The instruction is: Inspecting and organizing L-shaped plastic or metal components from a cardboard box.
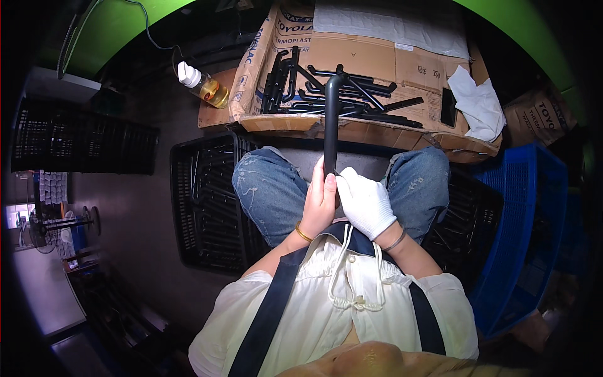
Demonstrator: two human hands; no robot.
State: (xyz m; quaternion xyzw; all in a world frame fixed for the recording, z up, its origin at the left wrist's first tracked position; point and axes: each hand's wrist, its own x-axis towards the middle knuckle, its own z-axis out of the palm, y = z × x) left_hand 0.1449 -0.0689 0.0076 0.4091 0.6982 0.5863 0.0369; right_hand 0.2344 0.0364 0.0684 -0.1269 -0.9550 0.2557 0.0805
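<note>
A black tube (331, 125) with a bent, hooked top stands upright in front of me. My bare left hand (319, 204) is closed around its lower part, thumb resting on the near side. My right hand (365, 202), in a white glove, is closed against the tube's right side at the same height. A small dark tip shows by its fingers, too small to name. The tube's lower end is hidden by my hands. Beyond it, several similar black bent tubes (377, 100) lie in a loose pile in an open cardboard box (370, 53).
A black crate (178, 213) of dark parts stands left of my knees, another dark crate (493, 198) right. Further right are blue crates (512, 220). A bottle (215, 94) stands beside the box; a dark flat phone-like object (448, 108) and white cloth (475, 103) lie at its right.
</note>
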